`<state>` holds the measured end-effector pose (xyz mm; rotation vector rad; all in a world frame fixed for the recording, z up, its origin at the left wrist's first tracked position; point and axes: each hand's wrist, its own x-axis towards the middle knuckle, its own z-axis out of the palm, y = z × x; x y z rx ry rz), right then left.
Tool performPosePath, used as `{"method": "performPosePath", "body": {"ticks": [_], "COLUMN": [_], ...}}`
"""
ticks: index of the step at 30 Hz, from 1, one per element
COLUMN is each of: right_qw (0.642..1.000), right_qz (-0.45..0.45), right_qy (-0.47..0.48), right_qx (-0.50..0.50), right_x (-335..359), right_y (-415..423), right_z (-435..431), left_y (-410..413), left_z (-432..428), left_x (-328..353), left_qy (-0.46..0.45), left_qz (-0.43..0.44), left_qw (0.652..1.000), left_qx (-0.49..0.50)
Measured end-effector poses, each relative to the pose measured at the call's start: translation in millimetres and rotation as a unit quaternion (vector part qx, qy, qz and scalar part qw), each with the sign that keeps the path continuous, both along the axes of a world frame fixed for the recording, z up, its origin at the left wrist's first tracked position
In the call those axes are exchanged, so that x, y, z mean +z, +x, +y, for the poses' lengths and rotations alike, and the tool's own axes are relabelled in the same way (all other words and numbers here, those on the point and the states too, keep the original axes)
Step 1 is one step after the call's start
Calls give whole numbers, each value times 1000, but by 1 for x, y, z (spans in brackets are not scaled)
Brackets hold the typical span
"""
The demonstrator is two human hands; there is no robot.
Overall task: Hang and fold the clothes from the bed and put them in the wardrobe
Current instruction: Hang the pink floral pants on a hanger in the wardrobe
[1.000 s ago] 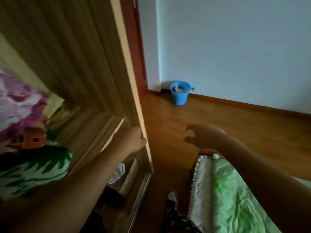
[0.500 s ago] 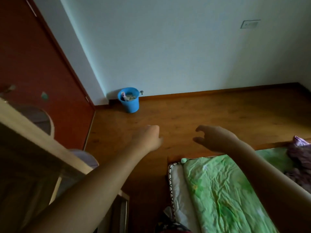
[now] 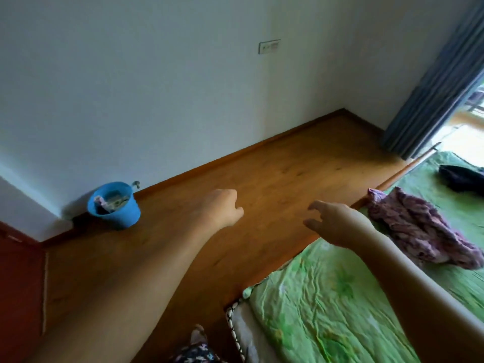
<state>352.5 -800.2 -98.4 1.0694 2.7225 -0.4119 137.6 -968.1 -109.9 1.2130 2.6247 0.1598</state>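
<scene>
A crumpled purple garment (image 3: pixel 416 231) lies on the bed's green sheet (image 3: pixel 324 305) at the right. Farther back on the bed lies a dark garment (image 3: pixel 461 180), cut off by the frame edge. My left hand (image 3: pixel 222 208) hovers over the wooden floor with its fingers loosely curled, holding nothing. Over the bed's near corner, left of the purple garment, my right hand (image 3: pixel 332 221) reaches out with spread, bent fingers, empty. The wardrobe is out of view.
A blue bucket (image 3: pixel 115 208) with small items stands on the floor by the white wall. A red-brown door (image 3: pixel 18 289) fills the lower left. Blue curtains (image 3: pixel 432 95) hang at the far right beside a bright opening. Wooden floor (image 3: pixel 262 184) stretches between wall and bed.
The view has swung right, away from the wardrobe to the bed. My left hand has let go of the wardrobe door edge. The purple and dark garments have come into view.
</scene>
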Motion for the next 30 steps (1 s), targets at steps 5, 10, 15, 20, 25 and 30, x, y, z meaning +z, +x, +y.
{"method": "performPosePath", "body": {"ticks": [5, 10, 15, 20, 25, 30], "right_qw": [996, 982, 965, 956, 938, 909], "right_qz": [3, 7, -1, 9, -10, 1], "right_qy": [8, 21, 5, -5, -14, -28], "right_qx": [-94, -190, -261, -293, -347, -416], "right_x": [-7, -22, -27, -19, -22, -32], "right_y": [-4, -49, -131, -198, -210, -189], "right_z": [30, 45, 45, 54, 69, 81], "left_y": [-35, -93, -177, -240, -254, -233], "left_z": [73, 137, 173, 201, 239, 284], "left_x": [-12, -28, -32, -29, -29, -30], "left_qy": [-8, -7, -14, -20, -34, -27], "left_qz": [2, 5, -9, -12, -25, -24], "left_qw": [994, 975, 952, 932, 911, 885], "left_qx": [-111, -222, -305, -361, -410, -465]}}
